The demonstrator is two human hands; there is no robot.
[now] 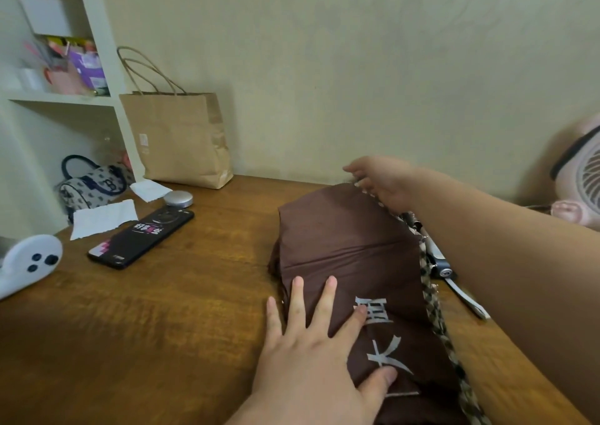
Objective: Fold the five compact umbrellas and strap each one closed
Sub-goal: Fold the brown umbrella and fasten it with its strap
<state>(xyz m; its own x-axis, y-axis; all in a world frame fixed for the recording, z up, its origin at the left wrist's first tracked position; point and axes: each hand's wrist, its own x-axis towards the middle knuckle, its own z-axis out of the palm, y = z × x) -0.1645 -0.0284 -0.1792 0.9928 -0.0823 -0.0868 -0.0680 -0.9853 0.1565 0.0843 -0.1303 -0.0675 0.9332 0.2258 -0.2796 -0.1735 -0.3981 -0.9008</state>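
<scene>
The left hand (311,350) lies flat and wide open on the brown umbrella (350,239), fingers spread and pressing the near part of the cloth beside the white lettering. The right hand (383,184) reaches across to the far corner, its fingers curled over the cloth's edge where the patterned trim (431,298) begins. The umbrella lies on the wooden table (162,311), right of a black phone (143,239) and a paper bag (181,139).
</scene>
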